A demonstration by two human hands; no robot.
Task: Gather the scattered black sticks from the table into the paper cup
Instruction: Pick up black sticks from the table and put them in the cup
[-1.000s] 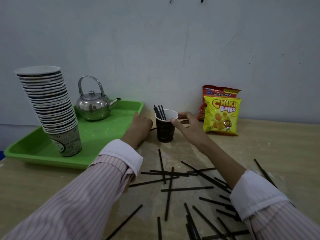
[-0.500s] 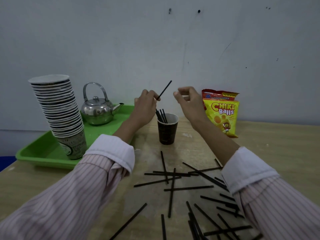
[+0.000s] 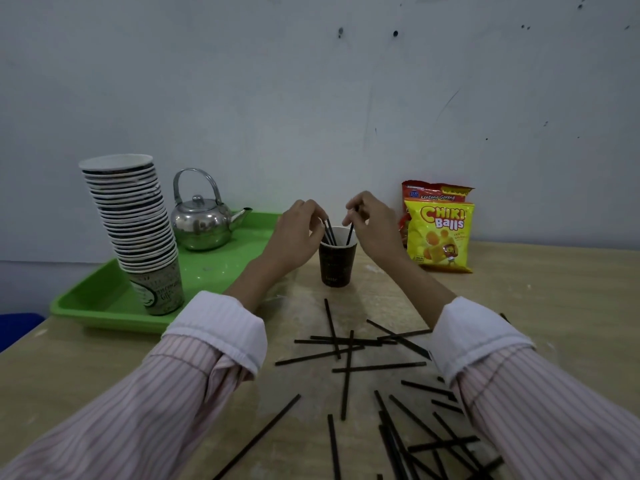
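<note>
Black sticks [image 3: 379,367] lie scattered over the near part of the wooden table [image 3: 554,292], crossing one another in a loose heap between the person's two forearms and on toward the lower right edge of the view. Farther back, near the wall, stands the paper cup [image 3: 337,263], dark brown outside and white inside, upright on the table just right of the green tray [image 3: 221,271].

Both hands are raised over the cup. The left hand [image 3: 296,237] hangs at the cup's left rim with its fingers curled downward, and its fingertips are closed on the tops of the leaning sticks [image 3: 329,232], which stand in the cup and tilt to the left. The right hand [image 3: 374,226] is at the cup's right rim, thumb and forefinger pinched narrowly on a single stick [image 3: 350,233]. That stick is nearly upright, and its lower end is already inside the cup's mouth.

On the tray, a tall stack of paper cups [image 3: 133,223] stands at the front, leaning a little, with a shiny metal kettle [image 3: 202,221] behind it, spout pointing right. To the right of the hands, a yellow snack bag [image 3: 438,237] stands propped against the wall with a red snack bag [image 3: 438,192] behind it. Striped pink sleeves with white cuffs [image 3: 214,327] cover both forearms.
</note>
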